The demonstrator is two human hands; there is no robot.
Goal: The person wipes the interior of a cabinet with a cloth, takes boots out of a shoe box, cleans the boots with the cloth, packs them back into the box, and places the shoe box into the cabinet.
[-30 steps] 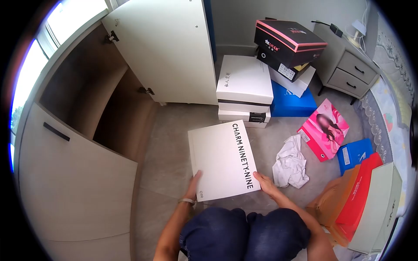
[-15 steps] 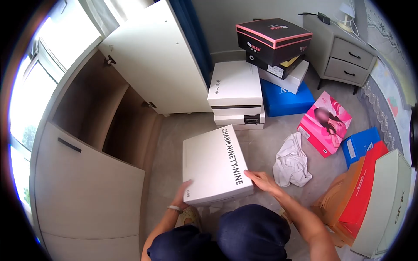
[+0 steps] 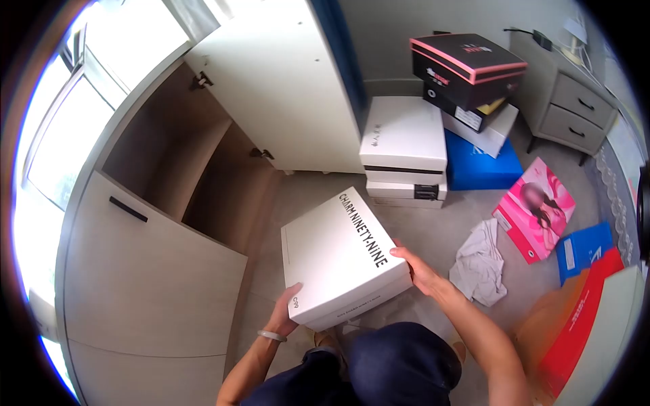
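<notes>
Between my two hands is a white shoe box (image 3: pixel 332 257) with "CHARM NINETY-NINE" in dark letters on its lid. My left hand (image 3: pixel 287 306) grips the near left corner, thumb on the lid. The right side is held by my right hand (image 3: pixel 416 269), its thumb on the top edge and the other fingers mostly hidden. The box is tilted, so its near side shows. It is in front of my knees; whether it touches the floor I cannot tell.
Left stands a cabinet (image 3: pixel 156 271) with one door (image 3: pixel 291 88) swung open. Behind are stacked white boxes (image 3: pixel 404 132), black boxes (image 3: pixel 467 71) and a blue box (image 3: pixel 484 166). At right lie a crumpled cloth (image 3: pixel 479 264), a pink box (image 3: pixel 535 210) and a red box (image 3: pixel 581 318).
My hands have tipped the white shoe box so more of its near side shows, and turned it slightly. The view has swung left, shifting the surroundings rightward.
</notes>
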